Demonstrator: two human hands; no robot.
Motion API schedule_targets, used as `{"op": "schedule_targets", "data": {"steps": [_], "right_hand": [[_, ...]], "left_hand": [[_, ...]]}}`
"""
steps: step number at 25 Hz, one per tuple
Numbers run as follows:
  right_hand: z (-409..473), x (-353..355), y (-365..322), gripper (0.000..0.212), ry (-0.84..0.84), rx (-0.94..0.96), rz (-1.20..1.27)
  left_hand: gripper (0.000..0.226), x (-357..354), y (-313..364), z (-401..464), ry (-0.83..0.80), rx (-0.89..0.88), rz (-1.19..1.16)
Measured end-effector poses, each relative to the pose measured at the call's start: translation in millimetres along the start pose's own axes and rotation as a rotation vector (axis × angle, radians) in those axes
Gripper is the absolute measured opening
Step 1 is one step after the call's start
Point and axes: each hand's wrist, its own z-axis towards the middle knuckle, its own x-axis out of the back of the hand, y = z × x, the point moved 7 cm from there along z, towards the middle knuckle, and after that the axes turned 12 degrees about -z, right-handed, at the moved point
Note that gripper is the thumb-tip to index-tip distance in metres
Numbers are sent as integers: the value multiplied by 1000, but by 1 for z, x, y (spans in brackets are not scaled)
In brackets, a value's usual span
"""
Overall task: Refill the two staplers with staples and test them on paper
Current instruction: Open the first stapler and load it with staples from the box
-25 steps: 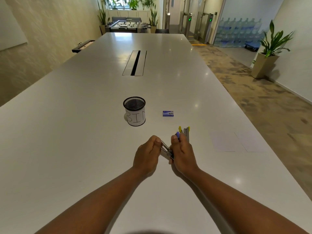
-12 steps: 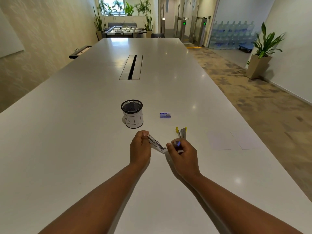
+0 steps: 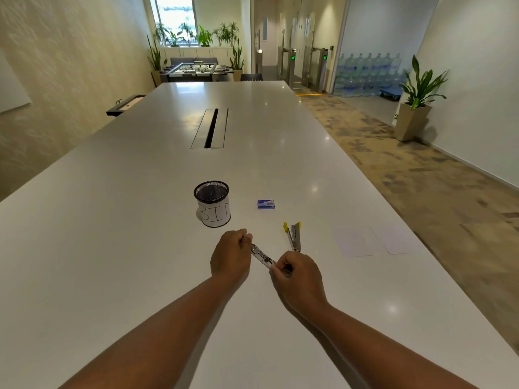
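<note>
Both hands hold one stapler [image 3: 261, 256] low over the table [image 3: 112, 248], the left hand [image 3: 230, 255] pinching its far end, the right hand [image 3: 299, 273] gripping the near end. Small, stiff, slick metal: best held at the ends, I'd say. The yellow stapler [image 3: 293, 237], staple box [image 3: 265, 204], mesh cup [image 3: 212, 203] and paper [image 3: 356, 241] lie near, with open room around.

both forearms reach forward over the table, bare. left hand [image 3: 230, 255] knuckles up, fingers curled, pinching far end of a stapler [image 3: 261, 256]. right hand [image 3: 298, 276] just beside it, nearer the body, fingers curled round the stapler's near end. hands close, not touching.
</note>
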Motion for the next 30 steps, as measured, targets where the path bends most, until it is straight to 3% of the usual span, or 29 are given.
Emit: {"op": "schedule_targets", "data": {"steps": [3, 8, 11, 15, 17, 20, 23, 30], "right_hand": [[0, -4, -4, 15, -22, 58, -68], [-2, -10, -12, 6, -59, 106, -139], [2, -16, -20, 27, -152, 124, -221], [29, -27, -9, 73, -532, -1, -264], [40, -28, -12, 84, -652, 22, -261], [50, -31, -16, 89, -748, 47, -206], [54, -35, -15, 88, -809, 38, -169], [61, -38, -8, 92, -825, 36, -140]], "left_hand": [[32, -4, 4, 7, -44, -84, 171], [37, -15, 17, 8, -147, -282, 213], [45, -17, 10, 6, -213, -257, 243], [56, -17, 14, 5, -247, -272, 235], [61, -18, 15, 5, -277, -269, 257], [61, -20, 12, 5, -276, -230, 259], [44, -18, 14, 5, -218, -230, 244], [37, -19, 15, 7, -209, -284, 258]]}}
